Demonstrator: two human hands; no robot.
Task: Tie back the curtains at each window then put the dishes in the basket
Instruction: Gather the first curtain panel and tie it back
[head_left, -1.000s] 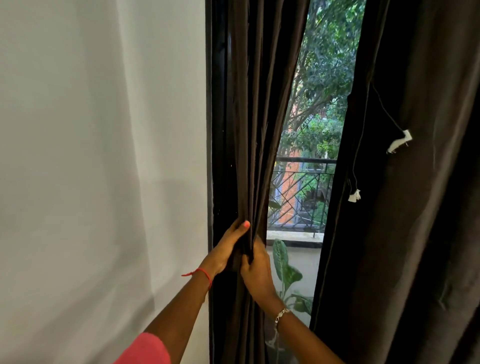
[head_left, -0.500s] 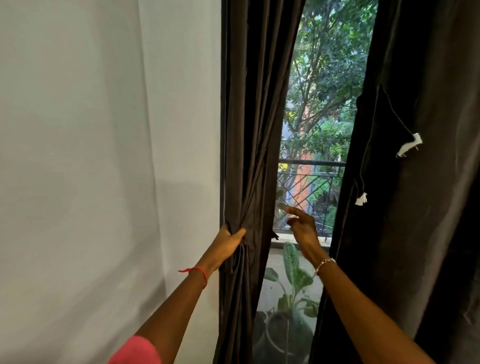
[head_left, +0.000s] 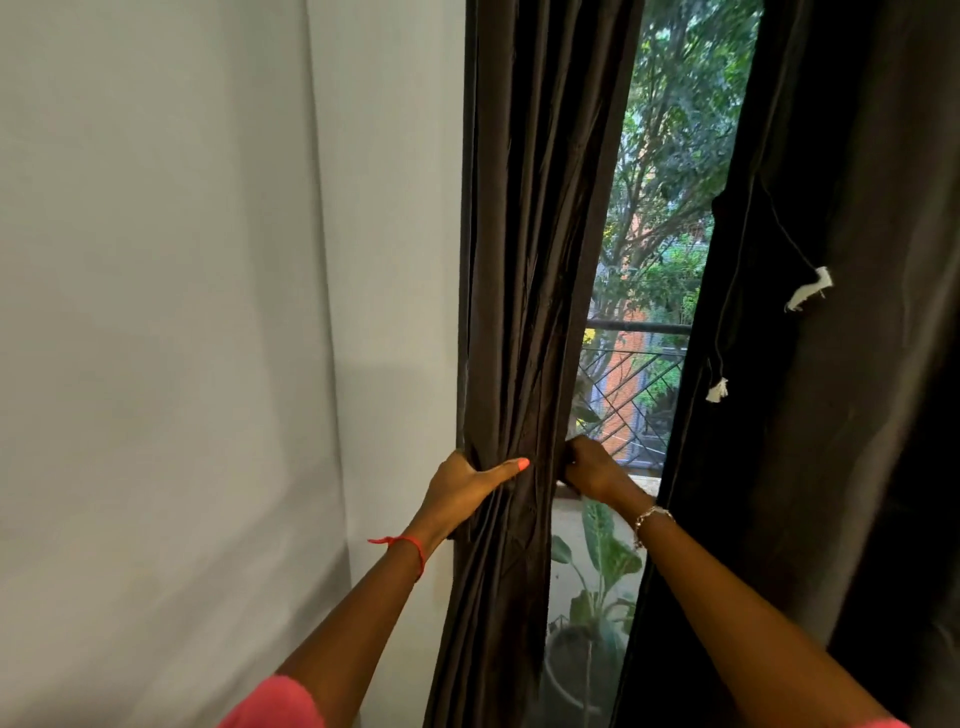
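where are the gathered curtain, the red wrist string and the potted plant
gathered curtain (head_left: 524, 312): head view, bunched folds
red wrist string (head_left: 420, 555): head view, loop across wrist
potted plant (head_left: 602, 538): head view, tall upright leaf

We find no words, numbers, brands or signs to read here. The upper white tag (head_left: 809, 290) and the lower white tag (head_left: 717, 390), hanging on cords against the right curtain (head_left: 857, 467), are too small for us to make out any print. The dark cloth of the left curtain (head_left: 524, 312) shows us no lettering either.
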